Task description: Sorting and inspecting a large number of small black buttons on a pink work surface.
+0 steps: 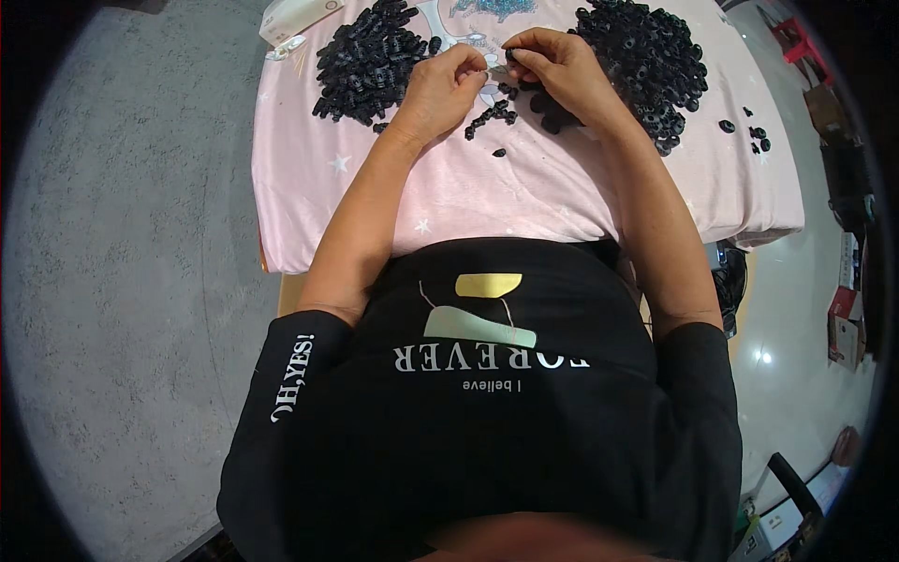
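Note:
Both hands meet over the far part of a table under a pink cloth (pixel 309 206) with white stars. My left hand (pixel 442 92) is closed in a pinch; what lies between its fingertips is too small to name. My right hand (pixel 567 77) pinches a small black round part (pixel 509 55) between thumb and forefinger. To the left of my left hand rises a heap of black ribbed parts (pixel 367 64). A larger heap of black ring-shaped parts (pixel 663 70) lies beyond and right of my right hand. Several tiny black pieces (pixel 492 117) are scattered below the fingertips.
At the far left corner stands a white box (pixel 298 19), with a small crumpled wrapper (pixel 286 47) beside it. A few loose black rings (pixel 760 140) lie on the right. Boxes (pixel 846 337) and a red stool (pixel 801 45) stand on the floor at the right.

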`<state>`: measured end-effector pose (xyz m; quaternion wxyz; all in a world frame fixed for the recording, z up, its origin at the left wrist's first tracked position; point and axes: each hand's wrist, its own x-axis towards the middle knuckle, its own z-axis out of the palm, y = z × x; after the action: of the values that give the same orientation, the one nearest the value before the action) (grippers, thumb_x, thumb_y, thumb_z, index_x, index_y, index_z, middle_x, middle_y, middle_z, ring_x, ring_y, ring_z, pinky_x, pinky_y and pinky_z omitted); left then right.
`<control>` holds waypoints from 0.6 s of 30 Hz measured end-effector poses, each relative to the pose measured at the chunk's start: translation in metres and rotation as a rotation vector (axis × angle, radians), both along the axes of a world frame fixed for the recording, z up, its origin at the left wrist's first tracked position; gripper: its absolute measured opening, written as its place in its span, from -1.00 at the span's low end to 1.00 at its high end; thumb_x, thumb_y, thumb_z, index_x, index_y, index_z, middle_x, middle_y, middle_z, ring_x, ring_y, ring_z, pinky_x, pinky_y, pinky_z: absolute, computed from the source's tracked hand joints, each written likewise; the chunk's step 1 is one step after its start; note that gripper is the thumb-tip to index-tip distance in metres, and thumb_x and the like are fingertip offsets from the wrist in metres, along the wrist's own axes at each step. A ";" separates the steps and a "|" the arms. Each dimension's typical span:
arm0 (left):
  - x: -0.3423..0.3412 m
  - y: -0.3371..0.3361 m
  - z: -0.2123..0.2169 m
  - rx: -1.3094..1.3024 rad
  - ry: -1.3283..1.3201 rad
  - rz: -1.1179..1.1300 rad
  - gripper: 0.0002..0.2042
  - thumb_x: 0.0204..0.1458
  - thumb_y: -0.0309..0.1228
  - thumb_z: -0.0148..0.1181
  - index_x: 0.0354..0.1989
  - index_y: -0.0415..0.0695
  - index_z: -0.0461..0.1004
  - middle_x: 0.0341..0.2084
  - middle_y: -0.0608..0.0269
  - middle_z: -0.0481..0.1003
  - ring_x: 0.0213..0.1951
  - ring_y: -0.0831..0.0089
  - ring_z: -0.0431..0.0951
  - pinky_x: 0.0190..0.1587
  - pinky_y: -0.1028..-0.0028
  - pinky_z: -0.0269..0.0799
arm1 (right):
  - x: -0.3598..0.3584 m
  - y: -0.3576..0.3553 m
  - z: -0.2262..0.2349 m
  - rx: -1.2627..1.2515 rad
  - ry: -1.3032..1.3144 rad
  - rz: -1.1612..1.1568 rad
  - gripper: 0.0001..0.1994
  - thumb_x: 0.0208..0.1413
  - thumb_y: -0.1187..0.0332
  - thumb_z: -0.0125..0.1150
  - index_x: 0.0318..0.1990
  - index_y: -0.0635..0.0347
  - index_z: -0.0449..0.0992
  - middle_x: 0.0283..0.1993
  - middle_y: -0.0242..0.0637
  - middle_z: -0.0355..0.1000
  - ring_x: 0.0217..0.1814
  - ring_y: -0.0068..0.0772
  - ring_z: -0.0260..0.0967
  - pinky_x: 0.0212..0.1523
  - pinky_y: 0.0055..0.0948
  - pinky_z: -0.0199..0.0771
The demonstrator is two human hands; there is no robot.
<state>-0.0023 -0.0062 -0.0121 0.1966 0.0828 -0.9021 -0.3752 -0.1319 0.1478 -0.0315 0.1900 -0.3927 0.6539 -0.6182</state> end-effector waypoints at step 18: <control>0.000 0.000 0.001 0.003 0.000 0.004 -0.86 0.03 -0.47 0.20 -0.25 -0.21 0.52 -0.46 0.17 0.57 -0.44 0.48 0.53 -0.30 0.50 0.47 | -0.002 -0.001 -0.003 -0.017 -0.011 0.016 -0.81 0.28 0.44 0.07 -0.06 0.30 0.53 -0.30 -0.40 0.51 -0.28 -0.66 0.44 -0.19 -0.64 0.47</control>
<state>-0.0021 -0.0060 -0.0115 0.1972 0.0848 -0.9014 -0.3760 -0.1338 0.1467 -0.0345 0.1950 -0.3962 0.6444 -0.6243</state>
